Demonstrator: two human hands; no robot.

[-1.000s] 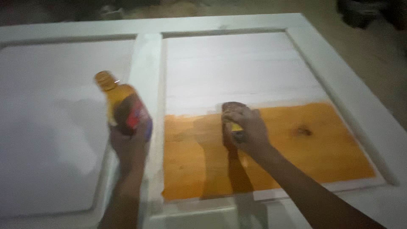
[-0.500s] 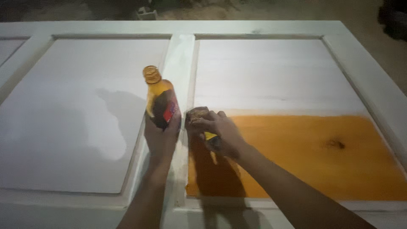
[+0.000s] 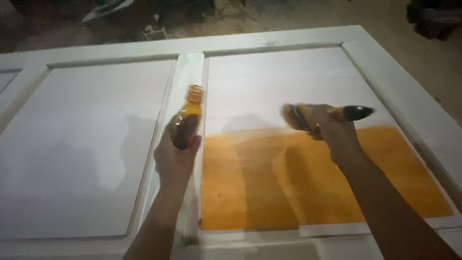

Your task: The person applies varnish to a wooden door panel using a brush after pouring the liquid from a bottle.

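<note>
In the head view, the person is holding a small bottle (image 3: 186,124) in the left hand (image 3: 174,161), the fingers wrapping round its lower body while the capped neck is pointing up and away. The bottle is hovering over the white upright rail of a door (image 3: 332,37) lying flat. It is showing an amber colour with a dark label band and an orange cap. It is probably light and rigid, likely plastic or thin glass, and could be slick if stain is running down its side; gripping it round the middle, as the hand is doing, looks like the safest hold.

The right hand (image 3: 337,132) is closing round a brush (image 3: 320,115), which is blurring with motion above the right panel (image 3: 288,82). Its dark tip is pointing right and its bristle end left, near the upper edge of the orange stained patch (image 3: 317,183). The brush is likely light and stiff in the handle, soft at the bristles. The left panel (image 3: 86,149) is showing plain white.
</note>
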